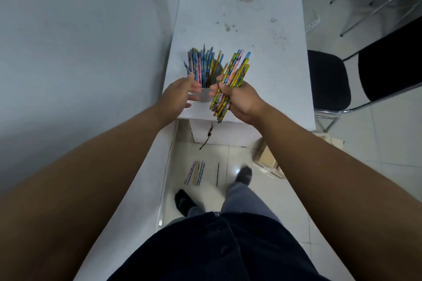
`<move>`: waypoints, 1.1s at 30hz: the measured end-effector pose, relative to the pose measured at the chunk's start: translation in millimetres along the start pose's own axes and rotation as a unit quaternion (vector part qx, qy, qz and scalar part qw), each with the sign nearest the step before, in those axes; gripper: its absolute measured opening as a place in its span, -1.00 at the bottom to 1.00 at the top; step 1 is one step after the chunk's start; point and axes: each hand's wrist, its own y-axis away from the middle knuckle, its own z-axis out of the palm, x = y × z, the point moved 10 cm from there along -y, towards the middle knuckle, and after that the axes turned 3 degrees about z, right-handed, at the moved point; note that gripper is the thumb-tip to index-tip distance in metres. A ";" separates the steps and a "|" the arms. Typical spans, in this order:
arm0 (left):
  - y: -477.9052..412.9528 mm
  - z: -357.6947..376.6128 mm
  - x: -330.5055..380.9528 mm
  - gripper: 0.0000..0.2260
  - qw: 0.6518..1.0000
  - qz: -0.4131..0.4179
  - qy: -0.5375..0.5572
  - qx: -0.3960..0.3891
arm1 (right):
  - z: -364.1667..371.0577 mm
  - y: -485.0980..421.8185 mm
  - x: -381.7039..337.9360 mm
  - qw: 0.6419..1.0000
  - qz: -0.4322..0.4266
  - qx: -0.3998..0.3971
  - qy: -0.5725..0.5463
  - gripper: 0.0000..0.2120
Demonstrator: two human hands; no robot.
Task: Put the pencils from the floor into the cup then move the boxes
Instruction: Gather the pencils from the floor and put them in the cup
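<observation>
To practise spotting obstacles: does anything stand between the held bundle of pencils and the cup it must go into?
No separate object does. The held bundle is just right of the cup. Only the pencils already in it crowd its mouth, leaning mostly left.

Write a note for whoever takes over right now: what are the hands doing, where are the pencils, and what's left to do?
Left grip: open, fingers straight, beside the cup.
Right grip: holds a pencil bundle just right of the cup.
The cup stands near the front edge of the table, with many cup pencils already in it.
Left to do: put the bundle in, pick up the floor pencils by the feet, then move the boxes. One blurred cardboard box sits on the floor.
</observation>
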 end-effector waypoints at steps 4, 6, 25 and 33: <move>-36.7 -20.1 24.9 -0.58 0.998 0.039 -0.043 0.037 | 13.8 -38.6 -35.0 0.998 -0.025 -0.026 0.060 -0.82; -48.0 -30.2 31.7 -0.57 0.995 0.048 -0.051 0.065 | 20.7 -56.4 -47.8 0.996 -0.029 -0.031 0.076 -0.83; -100.9 -54.6 32.3 -0.60 0.991 0.026 -0.044 0.123 | 55.5 -129.1 -67.5 0.964 -0.072 -0.069 0.248 -0.82; -94.4 -47.4 38.2 -0.59 0.991 0.045 -0.066 0.110 | 40.6 -117.5 -84.8 0.957 -0.148 0.012 0.250 -0.69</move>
